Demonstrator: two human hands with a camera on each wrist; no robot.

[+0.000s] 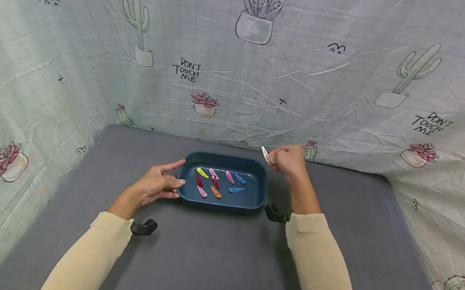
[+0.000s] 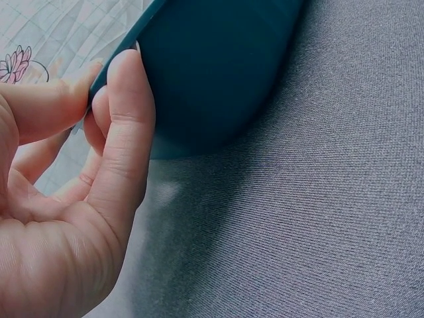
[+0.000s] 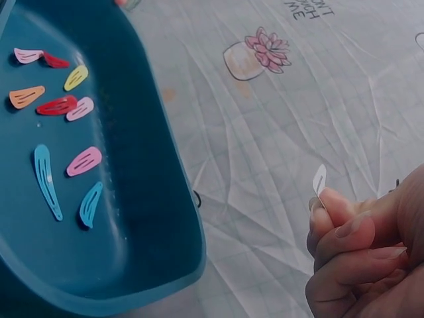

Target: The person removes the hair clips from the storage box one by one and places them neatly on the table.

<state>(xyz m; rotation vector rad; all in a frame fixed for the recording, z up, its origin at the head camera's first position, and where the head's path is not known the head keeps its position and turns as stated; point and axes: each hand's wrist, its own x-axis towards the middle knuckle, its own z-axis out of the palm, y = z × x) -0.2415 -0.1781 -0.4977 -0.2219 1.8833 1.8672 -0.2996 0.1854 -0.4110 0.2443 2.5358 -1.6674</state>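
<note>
A dark teal tray [image 1: 219,201] sits on the grey cloth, with several coloured snap hair clips inside, among them a yellow clip [image 3: 76,78], an orange clip [image 3: 26,97] and a blue clip [image 3: 46,182]. My left hand [image 1: 157,182] grips the tray's left end, thumb on the rim and fingers against the outer wall, seen close in the left wrist view. Beyond the tray's back right corner, my right hand [image 1: 289,159] pinches a white snap hair clip [image 3: 319,180] between thumb and index finger, its other fingers curled. The clip's wide end points out past the fingertips.
The grey table cloth [image 1: 203,263] spreads around the tray. Behind it hangs a pale curtain [image 1: 239,105] printed with cacti and lettering, and more of it lines both sides. Each wrist carries a black camera mount, such as the left mount [image 1: 144,227].
</note>
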